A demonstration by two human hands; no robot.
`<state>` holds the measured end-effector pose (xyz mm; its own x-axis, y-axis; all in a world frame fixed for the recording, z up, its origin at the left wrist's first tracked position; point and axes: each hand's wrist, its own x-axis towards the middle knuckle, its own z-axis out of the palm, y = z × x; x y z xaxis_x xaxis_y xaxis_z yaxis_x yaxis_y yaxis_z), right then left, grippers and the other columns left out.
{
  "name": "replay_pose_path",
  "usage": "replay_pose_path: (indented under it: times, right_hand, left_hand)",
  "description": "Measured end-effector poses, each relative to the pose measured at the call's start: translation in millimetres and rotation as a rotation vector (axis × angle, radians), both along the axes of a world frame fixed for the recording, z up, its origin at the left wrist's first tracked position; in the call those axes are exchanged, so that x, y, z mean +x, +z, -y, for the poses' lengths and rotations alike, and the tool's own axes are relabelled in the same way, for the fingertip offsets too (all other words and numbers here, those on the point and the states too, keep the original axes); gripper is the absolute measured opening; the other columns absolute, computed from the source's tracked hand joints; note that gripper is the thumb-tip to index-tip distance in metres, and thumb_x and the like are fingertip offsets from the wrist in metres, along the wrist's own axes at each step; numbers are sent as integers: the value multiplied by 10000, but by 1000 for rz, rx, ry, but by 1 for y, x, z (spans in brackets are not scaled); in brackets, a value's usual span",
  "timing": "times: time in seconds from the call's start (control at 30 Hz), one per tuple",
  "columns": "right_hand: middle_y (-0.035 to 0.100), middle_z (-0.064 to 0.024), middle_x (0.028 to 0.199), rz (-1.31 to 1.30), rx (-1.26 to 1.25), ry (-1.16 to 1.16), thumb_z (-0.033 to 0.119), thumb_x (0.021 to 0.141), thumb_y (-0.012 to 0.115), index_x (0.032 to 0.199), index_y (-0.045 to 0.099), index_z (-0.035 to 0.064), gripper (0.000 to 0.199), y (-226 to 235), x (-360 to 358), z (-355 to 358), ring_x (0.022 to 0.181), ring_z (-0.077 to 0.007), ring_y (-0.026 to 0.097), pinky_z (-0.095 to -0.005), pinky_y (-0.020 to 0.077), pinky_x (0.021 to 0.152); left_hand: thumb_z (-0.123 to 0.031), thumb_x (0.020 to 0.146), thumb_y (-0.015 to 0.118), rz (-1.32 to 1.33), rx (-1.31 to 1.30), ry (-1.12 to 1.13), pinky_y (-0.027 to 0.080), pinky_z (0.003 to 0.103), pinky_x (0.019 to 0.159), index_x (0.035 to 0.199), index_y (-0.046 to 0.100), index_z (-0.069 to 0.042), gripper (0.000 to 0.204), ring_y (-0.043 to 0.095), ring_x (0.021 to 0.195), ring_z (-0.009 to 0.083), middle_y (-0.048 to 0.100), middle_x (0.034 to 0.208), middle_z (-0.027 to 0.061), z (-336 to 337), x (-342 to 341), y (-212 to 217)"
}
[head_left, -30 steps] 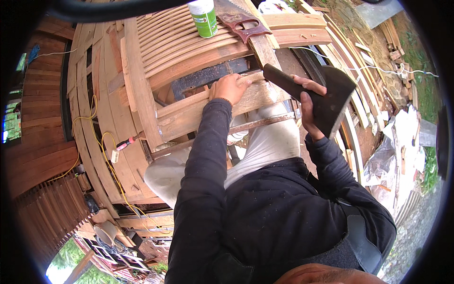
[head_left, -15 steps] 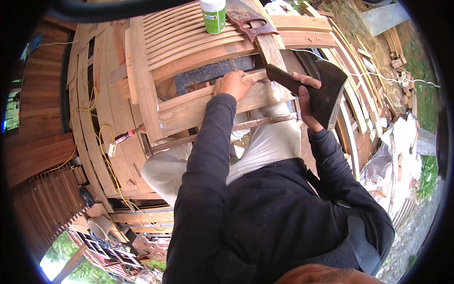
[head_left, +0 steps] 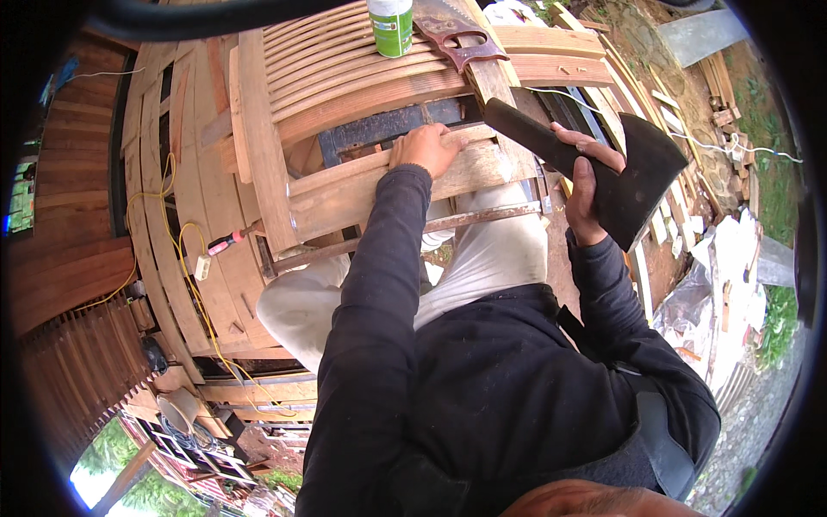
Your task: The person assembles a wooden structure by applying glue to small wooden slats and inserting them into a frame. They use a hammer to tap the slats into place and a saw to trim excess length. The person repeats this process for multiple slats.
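Observation:
My left hand (head_left: 426, 150) is closed over the top edge of a wooden rail (head_left: 362, 191), part of a wooden frame lying across in front of me. In my right hand (head_left: 591, 183) is a dark axe-shaped tool (head_left: 648, 179), gripped near its wide end, with the narrow end pointing left over the frame's right corner. At that corner, the rail's surface looks pale and worn. A rusty metal bar (head_left: 482, 217) runs along the frame's near side, above my legs.
Beyond the rail, a handsaw (head_left: 461, 43) and a green and white can (head_left: 390, 30) rest on wooden slats (head_left: 336, 73). A pink-handled tool (head_left: 226, 242) and a yellow cord (head_left: 191, 280) lie on planks to the left. Loose timber (head_left: 668, 129) and plastic sheeting (head_left: 715, 297) are on the right.
My right hand has moved slightly to the right, and the axe-shaped tool's wide end has swung right and outward. My left hand stays on the rail.

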<state>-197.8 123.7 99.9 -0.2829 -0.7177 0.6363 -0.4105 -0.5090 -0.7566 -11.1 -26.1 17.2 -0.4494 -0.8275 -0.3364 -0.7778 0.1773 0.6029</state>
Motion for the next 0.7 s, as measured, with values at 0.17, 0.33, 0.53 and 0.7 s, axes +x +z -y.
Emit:
replay_pose_path:
  times: [0.17, 0.33, 0.53, 0.7]
  right_hand:
    - [724, -182, 1195, -191, 209, -72, 16, 1056, 532, 1191, 558, 25, 137, -28, -2, 6, 1124, -266, 710, -391, 587, 963]
    - [715, -222, 1193, -2, 75, -17, 43, 1069, 522, 1207, 505, 21, 140, 0, -6, 4, 1133, -286, 705, -417, 579, 1002]
    - [740, -160, 1165, -113, 282, -70, 35, 1076, 517, 1168, 595, 9, 124, -4, 0, 13, 959, -192, 728, -326, 643, 781]
    - [727, -230, 1187, -53, 164, -68, 37, 1087, 484, 1223, 561, 4, 159, 15, -5, 18, 966, -264, 756, -340, 651, 752]
  left_hand:
    - [-581, 908, 707, -15, -4, 2, 530, 451, 1017, 1221, 760, -165, 524, 704, 1143, 351, 757, 1188, 167, 5, -2, -3]
    - [-577, 896, 717, -10, 18, 2, 531, 447, 1020, 1232, 760, -173, 528, 705, 1140, 354, 757, 1188, 167, 3, 0, -2]
    - [-588, 897, 710, 31, 31, -11, 521, 456, 1037, 1248, 755, -181, 539, 702, 1153, 346, 759, 1193, 157, 0, -2, -1]
    - [-591, 901, 705, 23, 57, 10, 515, 456, 1044, 1259, 751, -187, 541, 697, 1172, 336, 756, 1215, 144, 2, 0, 2]
